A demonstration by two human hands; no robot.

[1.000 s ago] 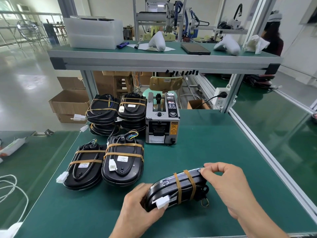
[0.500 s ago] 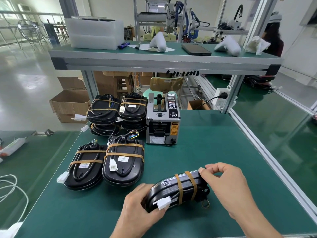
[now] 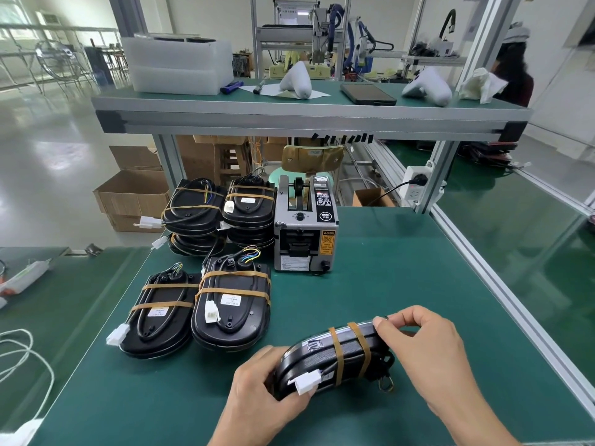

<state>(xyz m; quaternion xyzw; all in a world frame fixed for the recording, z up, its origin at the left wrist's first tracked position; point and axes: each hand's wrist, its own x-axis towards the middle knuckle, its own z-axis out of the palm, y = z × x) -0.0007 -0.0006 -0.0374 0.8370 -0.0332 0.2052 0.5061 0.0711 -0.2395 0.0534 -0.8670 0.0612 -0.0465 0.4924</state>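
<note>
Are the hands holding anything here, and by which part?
Both hold one black banded unit: the left hand grips its left end, and the right hand pinches the top edge at the other end.

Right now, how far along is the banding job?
Done: two banded units lie flat, with stacks behind them. In hand: left hand grips another black unit, already wearing two rubber bands; right hand pinches its top edge. Left: probably setting it with the rest; no unbanded units in view.

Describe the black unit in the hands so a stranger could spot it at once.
On the green workbench, black rubber-banded units lie left of the grey tape dispenser. The held unit sits nearest the front edge, between left hand and right hand. It alone is tilted on edge.
</note>
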